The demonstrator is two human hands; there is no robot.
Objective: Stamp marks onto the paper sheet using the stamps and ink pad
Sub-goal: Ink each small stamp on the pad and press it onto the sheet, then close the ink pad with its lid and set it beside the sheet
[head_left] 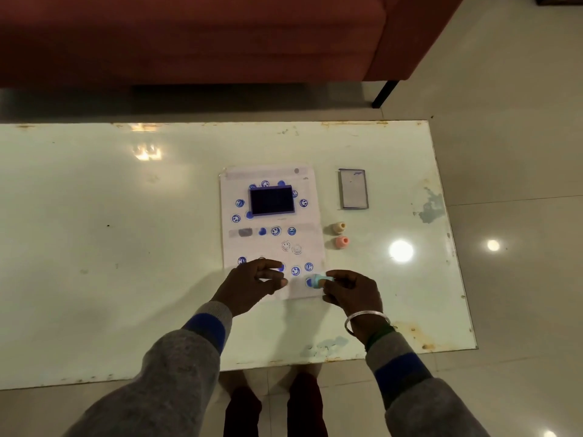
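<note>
A white paper sheet lies on the table, covered with several blue round smiley marks. An open ink pad with dark blue ink sits on the sheet's upper half. My right hand pinches a small light-blue stamp, tilted, at the sheet's lower right corner beside a blue mark. My left hand rests on the sheet's lower left part with its fingers loosely curled, holding nothing. A cream stamp and a pink stamp lie just right of the sheet.
The ink pad's lid lies to the right of the sheet. The pale glossy table has worn, rusty edges. A red sofa stands beyond the far edge, with one dark leg on the tiled floor.
</note>
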